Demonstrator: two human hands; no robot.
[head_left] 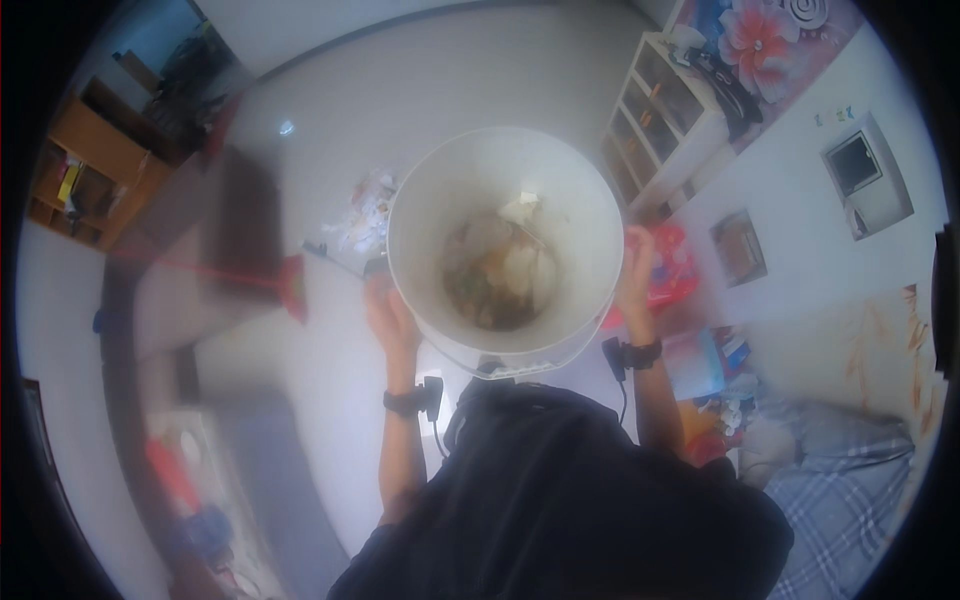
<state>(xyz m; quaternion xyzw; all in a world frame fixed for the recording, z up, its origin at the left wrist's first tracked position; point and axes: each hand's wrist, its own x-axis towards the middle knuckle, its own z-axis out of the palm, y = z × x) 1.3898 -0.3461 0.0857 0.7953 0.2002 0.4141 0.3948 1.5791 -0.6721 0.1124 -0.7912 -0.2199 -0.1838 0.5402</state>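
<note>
A large white bucket (420, 235) is held up before my body, its open mouth facing me. Inside lies a brownish mix of wet-looking waste (495, 275) with pale pieces in it, too blurred to name. My left hand (388, 312) grips the bucket's left side, low near the rim. On the opposite side my right hand (636, 268) presses against the wall, fingers upward. Part of each hand is hidden behind the bucket. The bucket's bail handle (525, 371) hangs down on the side nearest me. Both wrists wear a black strap with a small device.
Scraps of litter (368, 212) lie on the floor beyond my left hand. A red broom (290, 287) with a long handle is at the left. Pink-red plastic (672, 265) sits by my right hand. A white shelf unit (660, 110) stands far right, a plaid cloth (840, 510) near right.
</note>
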